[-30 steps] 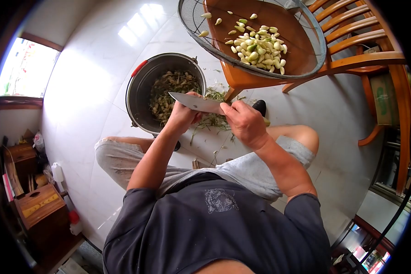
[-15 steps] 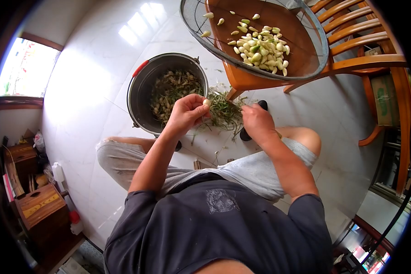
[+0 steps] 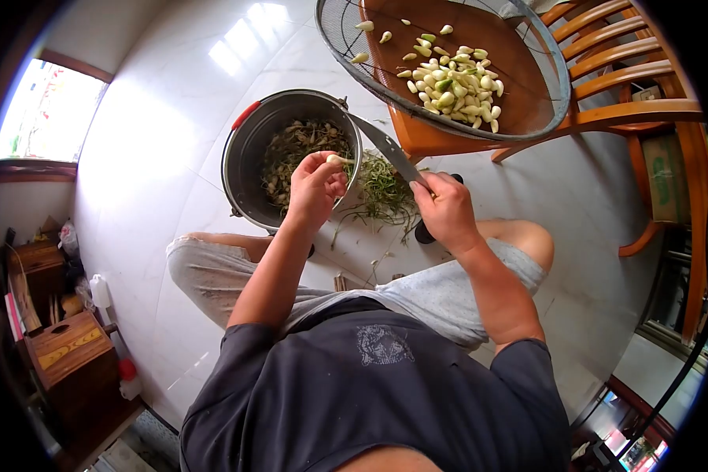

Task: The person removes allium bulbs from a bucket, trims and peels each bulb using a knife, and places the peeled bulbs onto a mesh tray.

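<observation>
Steel knife (image 3: 385, 148): the right hand (image 3: 448, 211) is gripping its handle with the fingers wrapped tight, the blade slanting up towards the bucket's rim, edge kept away from the other hand.
Garlic clove (image 3: 337, 160): the left hand (image 3: 316, 185) is pinching it at the fingertips, fingers narrow around it, holding it just over the near edge of the bucket, likely so scraps drop inside.
Bucket (image 3: 244, 161): it is standing on the tiled floor (image 3: 149, 157) in front of the knees, filled partway with skins and stalks.
Green stalks (image 3: 381, 189): they are lying in a loose pile on the floor between bucket and chair, close under both hands.
Mesh basket (image 3: 543, 59): it is resting on the wooden chair (image 3: 645, 102), within arm's reach, holding a heap of peeled cloves (image 3: 456, 86).
</observation>
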Tool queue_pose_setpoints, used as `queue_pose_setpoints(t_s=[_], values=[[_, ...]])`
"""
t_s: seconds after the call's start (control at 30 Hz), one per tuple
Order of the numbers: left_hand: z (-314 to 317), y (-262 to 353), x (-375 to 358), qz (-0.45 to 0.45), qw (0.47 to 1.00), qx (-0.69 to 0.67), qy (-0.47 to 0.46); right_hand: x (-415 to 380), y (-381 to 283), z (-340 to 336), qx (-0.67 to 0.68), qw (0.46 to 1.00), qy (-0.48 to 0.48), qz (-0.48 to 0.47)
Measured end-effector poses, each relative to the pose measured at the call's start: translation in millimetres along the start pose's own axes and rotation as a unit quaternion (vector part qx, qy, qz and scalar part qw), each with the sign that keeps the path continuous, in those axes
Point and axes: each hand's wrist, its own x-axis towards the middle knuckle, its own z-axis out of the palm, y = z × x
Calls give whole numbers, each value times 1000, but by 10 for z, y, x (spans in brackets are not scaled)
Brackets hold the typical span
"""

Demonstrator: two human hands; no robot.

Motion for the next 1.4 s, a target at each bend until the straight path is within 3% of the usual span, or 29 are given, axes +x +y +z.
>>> queue_pose_setpoints(t_s=[0.13,0.33,0.93,1.03,1.13,1.2,1.33,1.4], values=[[-10,-111,-11,14,1000,16,10,-35,-48,18,47,999,8,-11],[80,-201,-51,2,999,39,1,-95,53,128,-13,999,-18,-44],[145,-231,-10,12,997,73,0,-109,60,159,-19,998,-33,-55],[188,-200,-38,17,998,68,6,-186,184,224,-83,995,-55,-17],[232,-96,-44,29,998,58,-15,-201,407,144,-189,955,-208,91],[285,4,-56,21,997,61,-32,-193,423,73,-170,956,-219,98],[786,407,-27,55,970,227,-63,-173,394,73,-151,952,-250,93],[1065,605,138,73,940,310,-124,-130,375,89,-133,953,-258,89]])
